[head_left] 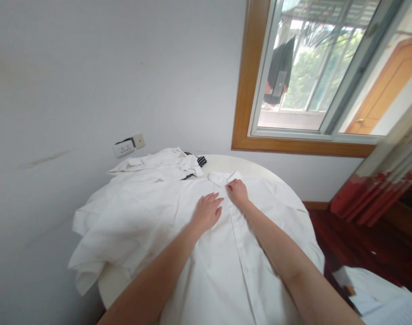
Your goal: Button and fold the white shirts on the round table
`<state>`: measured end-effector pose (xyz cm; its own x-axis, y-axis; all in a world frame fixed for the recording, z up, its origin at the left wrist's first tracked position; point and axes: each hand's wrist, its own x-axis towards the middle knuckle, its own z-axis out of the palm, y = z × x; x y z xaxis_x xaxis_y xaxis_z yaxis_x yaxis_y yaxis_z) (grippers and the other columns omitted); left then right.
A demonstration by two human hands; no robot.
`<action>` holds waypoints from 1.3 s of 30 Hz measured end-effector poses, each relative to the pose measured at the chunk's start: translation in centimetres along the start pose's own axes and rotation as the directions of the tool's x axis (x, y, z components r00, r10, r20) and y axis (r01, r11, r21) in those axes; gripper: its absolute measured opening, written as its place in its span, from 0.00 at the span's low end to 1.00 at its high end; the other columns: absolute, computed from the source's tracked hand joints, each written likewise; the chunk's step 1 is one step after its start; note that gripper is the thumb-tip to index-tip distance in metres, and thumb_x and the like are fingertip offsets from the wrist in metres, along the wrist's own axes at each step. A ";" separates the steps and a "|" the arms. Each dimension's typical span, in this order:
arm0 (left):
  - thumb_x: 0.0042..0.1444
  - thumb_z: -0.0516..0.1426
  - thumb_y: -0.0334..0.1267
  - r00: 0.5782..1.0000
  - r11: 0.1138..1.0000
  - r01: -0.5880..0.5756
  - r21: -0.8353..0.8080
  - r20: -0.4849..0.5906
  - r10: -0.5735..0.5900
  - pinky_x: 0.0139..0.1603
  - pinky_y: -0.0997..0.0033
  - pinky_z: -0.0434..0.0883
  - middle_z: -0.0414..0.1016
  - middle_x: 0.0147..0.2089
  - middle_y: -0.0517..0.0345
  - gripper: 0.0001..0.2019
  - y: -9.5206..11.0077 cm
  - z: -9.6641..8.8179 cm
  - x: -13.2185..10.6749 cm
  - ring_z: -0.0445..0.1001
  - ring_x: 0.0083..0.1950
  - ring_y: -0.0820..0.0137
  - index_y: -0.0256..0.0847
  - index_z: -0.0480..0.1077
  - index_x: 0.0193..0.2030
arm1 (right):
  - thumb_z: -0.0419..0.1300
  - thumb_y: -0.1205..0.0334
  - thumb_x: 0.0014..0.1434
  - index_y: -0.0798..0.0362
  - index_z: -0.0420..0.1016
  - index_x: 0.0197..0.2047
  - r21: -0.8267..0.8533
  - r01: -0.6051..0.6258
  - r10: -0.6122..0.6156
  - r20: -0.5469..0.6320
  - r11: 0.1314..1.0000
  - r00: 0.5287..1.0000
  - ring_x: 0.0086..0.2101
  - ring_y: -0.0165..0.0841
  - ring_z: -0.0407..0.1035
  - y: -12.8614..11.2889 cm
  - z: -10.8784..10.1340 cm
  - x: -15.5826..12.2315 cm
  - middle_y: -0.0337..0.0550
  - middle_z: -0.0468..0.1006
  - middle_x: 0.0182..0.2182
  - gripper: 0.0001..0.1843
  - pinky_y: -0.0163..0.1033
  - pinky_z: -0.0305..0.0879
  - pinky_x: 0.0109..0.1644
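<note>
A white button-up shirt is spread front side up over the round table, with its collar toward the wall. My left hand lies on the chest of the shirt, left of the button placket, its fingers stretched out and slightly apart. Just below the right collar point, my right hand has its fingers curled and pinched on the shirt's edge. Its fingertips are partly hidden.
Beyond the shirt's left shoulder lies a heap of white clothes with a black-and-white striped cloth. A wall socket sits above it. There is a wood-framed window, a red-and-cream curtain, and white papers at lower right.
</note>
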<state>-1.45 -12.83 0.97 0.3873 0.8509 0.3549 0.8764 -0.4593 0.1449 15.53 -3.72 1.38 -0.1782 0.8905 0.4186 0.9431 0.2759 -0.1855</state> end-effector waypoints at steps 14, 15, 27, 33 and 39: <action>0.57 0.52 0.38 0.958 0.988 -0.147 0.047 0.255 0.130 0.53 0.62 0.64 0.75 0.48 0.51 0.13 -1.1 -6.2 -0.4 0.70 0.51 0.62 0.44 0.73 0.46 | 0.44 0.56 0.68 0.49 0.65 0.61 0.044 0.200 -0.204 0.219 0.979 0.954 0.57 0.35 0.60 0.6 -1.2 -3.6 0.48 0.67 0.58 0.22 0.40 0.54 0.60; 0.57 0.51 0.37 0.943 0.989 -0.144 0.040 0.307 0.125 0.51 0.63 0.65 0.76 0.46 0.51 0.12 -1.6 -7.4 -0.8 0.71 0.49 0.63 0.44 0.74 0.43 | 0.44 0.56 0.68 0.50 0.64 0.61 0.051 0.201 -0.207 0.218 0.978 0.954 0.59 0.35 0.58 0.7 -1.2 -4.0 0.48 0.65 0.60 0.22 0.41 0.52 0.61; 0.49 0.59 0.51 0.847 0.996 -0.064 0.060 0.532 0.022 0.40 0.71 0.61 0.72 0.36 0.56 0.14 -7.5 -12.8 -7.1 0.68 0.41 0.66 0.42 0.72 0.34 | 0.46 0.57 0.67 0.53 0.70 0.58 0.125 0.205 -0.219 0.110 0.971 0.970 0.58 0.34 0.60 1.0 -1.1 -4.7 0.49 0.68 0.58 0.21 0.39 0.52 0.62; 0.57 0.53 0.52 0.899 0.993 -0.114 -0.035 0.422 0.118 0.46 0.69 0.60 0.72 0.38 0.56 0.15 -7.5 -11.6 -7.3 0.66 0.43 0.65 0.42 0.69 0.34 | 0.47 0.58 0.66 0.52 0.72 0.56 0.149 0.185 -0.201 0.100 0.971 0.974 0.57 0.32 0.61 0.8 -1.4 -4.9 0.47 0.70 0.56 0.20 0.37 0.53 0.61; 0.62 0.46 0.51 0.981 0.993 -0.010 -0.120 0.192 0.033 0.46 0.69 0.62 0.73 0.38 0.59 0.16 -4.5 -11.8 -4.4 0.69 0.40 0.67 0.45 0.67 0.42 | 0.48 0.60 0.65 0.54 0.74 0.52 0.163 0.188 -0.200 0.060 0.968 0.978 0.55 0.32 0.64 0.8 -1.4 -5.0 0.47 0.74 0.52 0.18 0.36 0.55 0.59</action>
<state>-10.52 -17.53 9.62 0.4634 0.8686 0.1756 0.8321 -0.4946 0.2509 17.55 -8.47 0.40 -0.3798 0.8375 0.3927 0.8340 0.4937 -0.2463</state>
